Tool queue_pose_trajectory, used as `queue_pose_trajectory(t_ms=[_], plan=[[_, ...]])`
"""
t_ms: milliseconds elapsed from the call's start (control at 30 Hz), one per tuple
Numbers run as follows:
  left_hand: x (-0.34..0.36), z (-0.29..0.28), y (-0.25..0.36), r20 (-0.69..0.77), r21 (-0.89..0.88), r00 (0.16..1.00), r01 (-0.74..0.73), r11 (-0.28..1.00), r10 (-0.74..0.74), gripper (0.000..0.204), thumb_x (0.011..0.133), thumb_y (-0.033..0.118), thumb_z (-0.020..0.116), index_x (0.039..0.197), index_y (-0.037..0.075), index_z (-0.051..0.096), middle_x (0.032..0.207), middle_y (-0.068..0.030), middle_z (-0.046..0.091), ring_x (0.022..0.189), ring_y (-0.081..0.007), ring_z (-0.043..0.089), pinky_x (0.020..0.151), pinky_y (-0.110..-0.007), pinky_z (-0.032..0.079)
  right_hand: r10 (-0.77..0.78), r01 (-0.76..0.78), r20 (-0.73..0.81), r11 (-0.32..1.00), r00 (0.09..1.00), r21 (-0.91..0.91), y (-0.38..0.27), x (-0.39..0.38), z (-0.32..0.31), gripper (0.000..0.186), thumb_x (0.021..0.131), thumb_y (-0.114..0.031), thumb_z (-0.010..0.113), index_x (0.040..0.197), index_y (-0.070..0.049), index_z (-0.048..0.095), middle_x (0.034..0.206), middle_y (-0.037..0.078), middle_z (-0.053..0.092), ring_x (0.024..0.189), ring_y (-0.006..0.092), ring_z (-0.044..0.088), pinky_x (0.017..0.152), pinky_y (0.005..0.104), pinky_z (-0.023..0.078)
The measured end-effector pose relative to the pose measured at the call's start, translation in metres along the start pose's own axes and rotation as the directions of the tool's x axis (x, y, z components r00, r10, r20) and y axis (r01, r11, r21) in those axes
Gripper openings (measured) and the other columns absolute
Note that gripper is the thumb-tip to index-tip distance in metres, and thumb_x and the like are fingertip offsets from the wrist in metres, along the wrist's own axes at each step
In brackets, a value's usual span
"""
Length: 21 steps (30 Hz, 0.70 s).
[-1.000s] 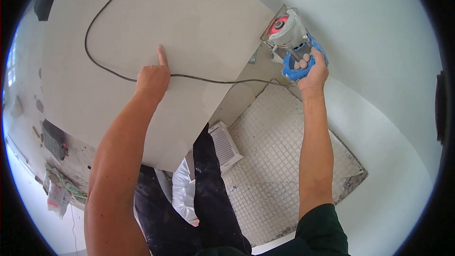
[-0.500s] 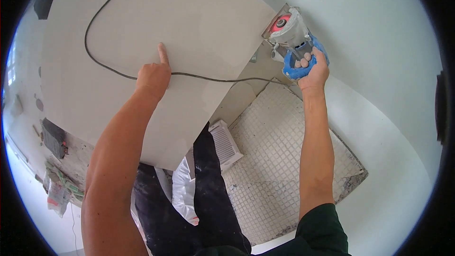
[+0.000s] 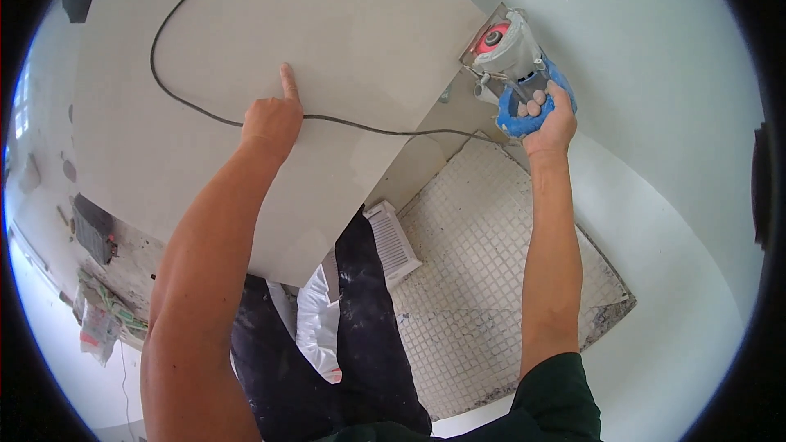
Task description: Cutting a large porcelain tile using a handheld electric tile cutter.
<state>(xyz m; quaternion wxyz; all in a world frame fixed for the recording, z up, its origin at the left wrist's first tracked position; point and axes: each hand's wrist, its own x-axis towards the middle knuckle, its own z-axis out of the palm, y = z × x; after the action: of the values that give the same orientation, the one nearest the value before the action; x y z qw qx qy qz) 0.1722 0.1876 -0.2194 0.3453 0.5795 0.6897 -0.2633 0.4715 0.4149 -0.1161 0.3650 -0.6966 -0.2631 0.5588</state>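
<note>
My right hand point(image 3: 550, 120) is wrapped round the blue-covered handle of a tile cutter point(image 3: 512, 51), a grey dusty power tool with a red round part. Its base plate sits at the right edge of a large beige slab point(image 3: 352, 41). On the slab lies my left hand point(image 3: 273, 124), index finger stretched forward and the other fingers curled. A black power cord point(image 3: 360, 124) passes through or under that hand, looping over the slab and running right toward the cutter. The curled fingertips are hidden, as is the cutter's blade edge.
A pale wall point(image 3: 655, 74) rises close on the right. Below lies dusty floor tiling point(image 3: 467, 278) with a white slatted vent or grille point(image 3: 391, 241) by my leg. A white plastic bag point(image 3: 318, 327) hangs between my legs. Debris and bags point(image 3: 98, 327) lie at the left.
Both hands and the cutter appear slightly farther right in view; the cutter stays at the slab's right edge. The grips look the same.
</note>
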Motion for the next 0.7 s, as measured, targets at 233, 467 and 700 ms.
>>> queue_pose_trajectory(t_ms=[233, 467, 700], plan=[[-0.0027, -0.0052, -0.0005, -0.002, -0.015, 1.000, 0.002, 1.000, -0.002, 0.089, 0.078, -0.003, 0.063, 0.149, -0.013, 0.010, 0.067, -0.0094, 0.065, 0.059, -0.0200, 0.064, 0.053, -0.031, 0.052, -0.001, 0.001, -0.019, 1.000, 1.000, -0.001, 0.0023, -0.0023, 0.0015, 0.011, 0.085, -0.016, 0.064, 0.090, -0.009, 0.057, 0.070, 0.002, 0.051, 0.052, 0.0141, 0.046, 0.052, 0.0328, 0.040], [-0.0058, -0.0059, -0.0014, -0.004, -0.026, 1.000, 0.012, 1.000, -0.012, 0.090, 0.076, -0.004, 0.063, 0.148, -0.013, 0.010, 0.066, -0.0097, 0.065, 0.058, -0.0201, 0.064, 0.053, -0.031, 0.052, -0.010, 0.009, -0.048, 1.000, 0.999, -0.021, 0.0030, -0.0078, 0.0073, 0.010, 0.085, -0.015, 0.064, 0.090, -0.008, 0.057, 0.069, 0.003, 0.052, 0.051, 0.0150, 0.046, 0.050, 0.0330, 0.040], [-0.0037, -0.0030, -0.0022, -0.019, -0.004, 1.000, -0.006, 1.000, 0.005, 0.091, 0.075, -0.004, 0.064, 0.149, -0.013, 0.011, 0.066, -0.0101, 0.065, 0.058, -0.0205, 0.064, 0.054, -0.031, 0.053, -0.035, 0.034, -0.029, 0.999, 0.999, -0.019, 0.0043, -0.0077, 0.0050, 0.010, 0.086, -0.014, 0.063, 0.089, -0.007, 0.057, 0.068, 0.003, 0.052, 0.051, 0.0155, 0.047, 0.050, 0.0343, 0.041]])
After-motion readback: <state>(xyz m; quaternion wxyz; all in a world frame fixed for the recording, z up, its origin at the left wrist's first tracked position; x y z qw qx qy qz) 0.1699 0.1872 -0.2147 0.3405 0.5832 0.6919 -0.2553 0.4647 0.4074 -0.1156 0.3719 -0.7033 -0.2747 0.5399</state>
